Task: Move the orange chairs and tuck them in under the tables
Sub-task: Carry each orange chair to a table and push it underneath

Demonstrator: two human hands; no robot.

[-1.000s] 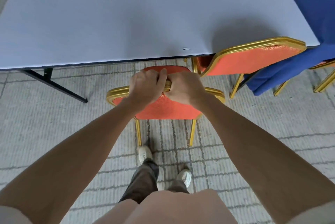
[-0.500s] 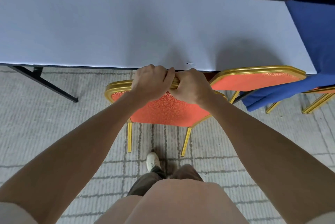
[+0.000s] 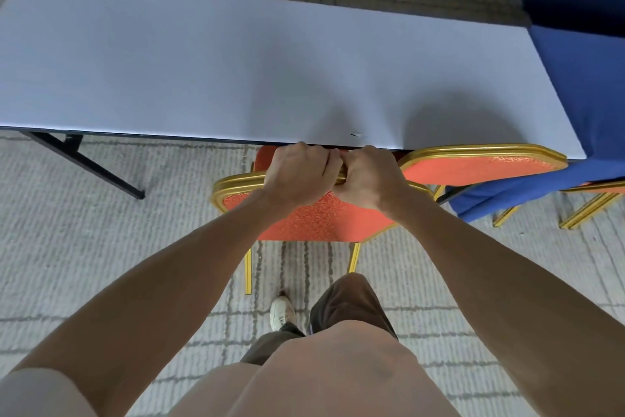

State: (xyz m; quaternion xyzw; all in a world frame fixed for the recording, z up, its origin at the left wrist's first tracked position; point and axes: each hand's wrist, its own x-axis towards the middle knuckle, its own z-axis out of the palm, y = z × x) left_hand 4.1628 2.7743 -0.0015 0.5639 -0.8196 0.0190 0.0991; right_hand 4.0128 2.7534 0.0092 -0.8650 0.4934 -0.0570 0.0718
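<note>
An orange chair [image 3: 321, 220] with a gold frame stands in front of me at the near edge of the long white table [image 3: 236, 72]. My left hand [image 3: 297, 176] and my right hand [image 3: 367, 180] grip the top rail of its backrest side by side, knuckles touching. Its seat is mostly hidden under the table edge; only a corner shows left of my hands. A second orange chair [image 3: 480, 164] sits to the right, its backrest close against the table edge.
A blue cloth [image 3: 588, 85] covers the table to the right and hangs down. More gold chair legs [image 3: 588, 207] stand under it. A black table leg [image 3: 84, 163] angles out at the left. My feet and the patterned grey carpet [image 3: 101, 264] are below.
The held chair has slid forward toward the table, so its seat went from showing in front of the edge to lying mostly beneath it. Both hands kept their grip.
</note>
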